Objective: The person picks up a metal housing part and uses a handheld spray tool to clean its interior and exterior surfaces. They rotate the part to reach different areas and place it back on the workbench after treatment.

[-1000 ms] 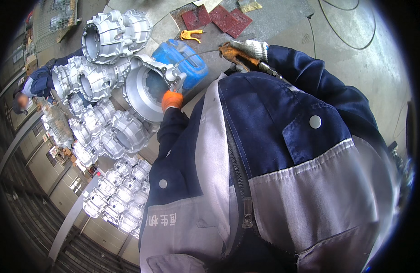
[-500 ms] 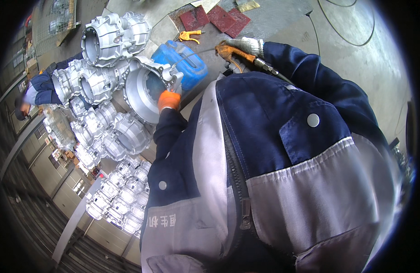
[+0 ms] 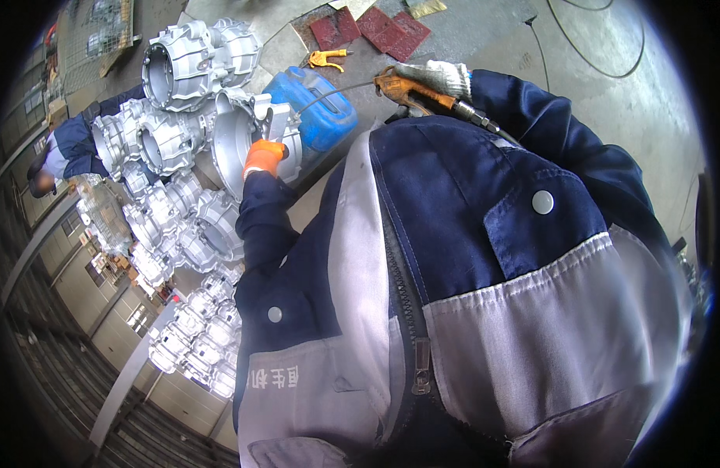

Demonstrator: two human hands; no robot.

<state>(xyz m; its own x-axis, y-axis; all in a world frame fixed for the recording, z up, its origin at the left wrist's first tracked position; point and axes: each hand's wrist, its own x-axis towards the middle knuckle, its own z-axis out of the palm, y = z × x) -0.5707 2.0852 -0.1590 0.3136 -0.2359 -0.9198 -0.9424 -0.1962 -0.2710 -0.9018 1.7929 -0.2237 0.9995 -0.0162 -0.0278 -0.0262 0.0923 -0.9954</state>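
Note:
My left hand (image 3: 265, 157), in an orange glove, is closed on the edge of a large silver cast-metal housing (image 3: 232, 144). The housing has a wide round opening, a flanged rim and a raised part on its right side. My right hand (image 3: 431, 76), in a pale knit glove, is wrapped round an orange air blow gun (image 3: 406, 91). A long thin nozzle (image 3: 332, 93) runs left from the gun toward the housing. A metal coupling (image 3: 484, 122) joins its handle end to a hose. Where the nozzle tip ends is hard to make out.
Behind the housing lies a blue plastic jerrycan (image 3: 313, 113). A yellow air gun (image 3: 326, 59) and dark red mats (image 3: 395, 37) are on the floor beyond. More silver housings (image 3: 192, 66) crowd the left side. A co-worker (image 3: 75, 148) bends at the far left.
My left hand has moved left and slightly up. The housing has turned in its grip, showing its opening more edge-on. My right hand and the air gun have shifted slightly right.

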